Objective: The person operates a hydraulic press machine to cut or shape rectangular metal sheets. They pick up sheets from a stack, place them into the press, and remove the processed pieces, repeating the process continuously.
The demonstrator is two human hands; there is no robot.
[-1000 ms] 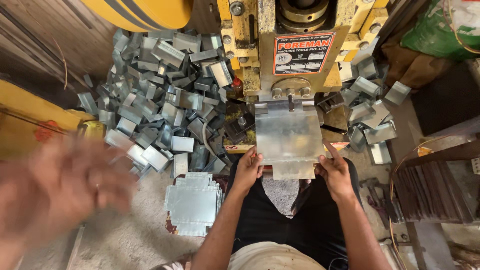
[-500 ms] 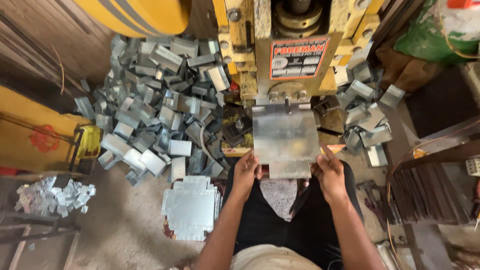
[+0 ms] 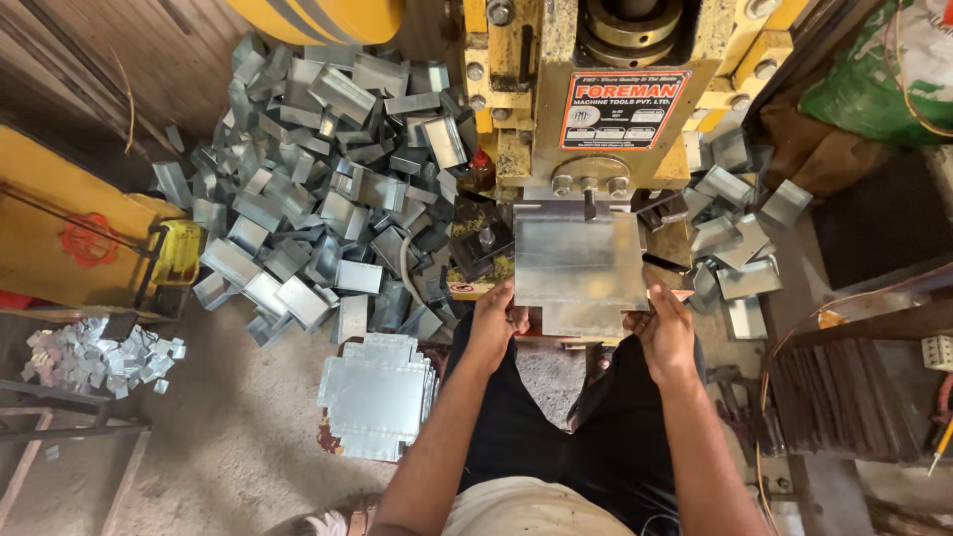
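Rectangular label (image 3: 625,108) — red band above, white field below — fixed to the front face of the yellow press (image 3: 516,89), near its lower edge, above the metal sheet (image 3: 581,260). Small sticker (image 3: 467,289) — white with a red mark — at the bottom edge of the press bed, left of the sheet. Green printed sack (image 3: 874,69) at the upper right corner of the view.

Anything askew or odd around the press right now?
Nothing looks damaged. Both hands, left hand and right hand, hold the metal sheet squarely at the yellow press. Bent metal channels lie in a loose heap on the floor.
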